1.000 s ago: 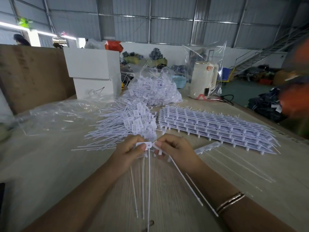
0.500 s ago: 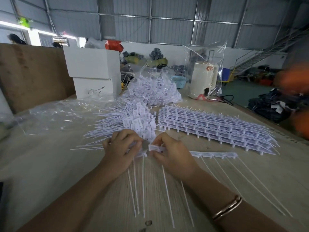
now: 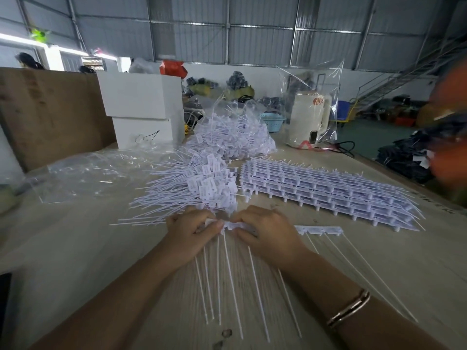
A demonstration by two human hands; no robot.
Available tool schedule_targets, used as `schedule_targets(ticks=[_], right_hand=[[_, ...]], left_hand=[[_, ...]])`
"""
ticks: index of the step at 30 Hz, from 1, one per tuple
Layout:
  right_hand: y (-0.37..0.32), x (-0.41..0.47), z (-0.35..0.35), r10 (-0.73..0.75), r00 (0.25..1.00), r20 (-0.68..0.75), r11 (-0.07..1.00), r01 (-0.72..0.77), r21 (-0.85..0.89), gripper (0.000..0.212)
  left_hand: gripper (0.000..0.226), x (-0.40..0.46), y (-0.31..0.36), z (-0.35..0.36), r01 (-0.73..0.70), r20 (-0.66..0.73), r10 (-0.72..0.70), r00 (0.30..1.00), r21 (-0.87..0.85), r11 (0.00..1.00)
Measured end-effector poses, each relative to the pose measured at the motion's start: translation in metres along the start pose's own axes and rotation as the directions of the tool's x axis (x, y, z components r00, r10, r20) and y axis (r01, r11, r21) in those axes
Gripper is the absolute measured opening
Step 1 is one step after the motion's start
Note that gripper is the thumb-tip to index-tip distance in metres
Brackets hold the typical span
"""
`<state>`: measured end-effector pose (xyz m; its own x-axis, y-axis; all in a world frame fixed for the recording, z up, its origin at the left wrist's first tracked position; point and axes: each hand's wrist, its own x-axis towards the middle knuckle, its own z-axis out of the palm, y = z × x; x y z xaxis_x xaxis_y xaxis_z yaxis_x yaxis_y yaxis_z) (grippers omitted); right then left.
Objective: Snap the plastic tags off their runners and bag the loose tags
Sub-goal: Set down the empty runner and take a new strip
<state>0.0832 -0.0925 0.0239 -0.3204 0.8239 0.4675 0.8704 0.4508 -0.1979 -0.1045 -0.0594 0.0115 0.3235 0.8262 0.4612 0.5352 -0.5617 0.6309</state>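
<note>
Near the desk's (image 3: pixel 75 248) front edge, the left hand (image 3: pixel 192 231) curls round a few snapped-off tags (image 3: pixel 212 222), their tails trailing toward the person. The right hand (image 3: pixel 265 231) pinches the runner strip (image 3: pixel 321 229), which runs off to the right. Snapping looks under way, though the break point is hidden between the thumbs. Next, probably a sharp twist, then onto the loose pile (image 3: pixel 202 185); the bag (image 3: pixel 83 173) lies flat at the left edge.

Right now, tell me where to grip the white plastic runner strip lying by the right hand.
Grip the white plastic runner strip at its free right end, coming from above and the far side. Its thin tails trail toward the person, and the right hand covers the left end.
</note>
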Motion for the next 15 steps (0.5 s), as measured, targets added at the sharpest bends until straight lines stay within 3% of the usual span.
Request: schedule_targets(ticks=[2, 4, 6, 10, 15], right_hand=[[0.0, 0.0, 0.001, 0.011, 1.0, 0.013, 0.998, -0.012, 0.063, 0.027], [-0.002, 0.0, 0.003, 0.08, 0.997, 0.001, 0.968, -0.078, 0.237, 0.022], [-0.002, 0.001, 0.004, 0.159, 0.987, -0.019, 0.911, -0.139, 0.388, 0.024], [-0.005, 0.0, 0.006, 0.21, 0.977, -0.033, 0.832, -0.161, 0.53, 0.022], [-0.018, 0.001, 0.005, 0.234, 0.971, -0.056, 0.689, -0.125, 0.714, 0.022]], left_hand=[[0.031, 0.0, 0.0, -0.002, -0.046, -0.012, 0.046, 0.999, -0.011, 0.999], [0.01, 0.0, 0.001, -0.004, -0.121, -0.024, 0.12, 0.993, -0.062, 0.991], [0.011, 0.001, 0.003, -0.004, -0.145, -0.009, 0.145, 0.989, -0.095, 0.985], [0.012, -0.001, 0.005, -0.003, -0.053, -0.004, 0.053, 0.999, -0.169, 0.984], [0.012, -0.002, 0.009, -0.003, 0.024, 0.026, -0.013, 1.0, -0.474, 0.88]])
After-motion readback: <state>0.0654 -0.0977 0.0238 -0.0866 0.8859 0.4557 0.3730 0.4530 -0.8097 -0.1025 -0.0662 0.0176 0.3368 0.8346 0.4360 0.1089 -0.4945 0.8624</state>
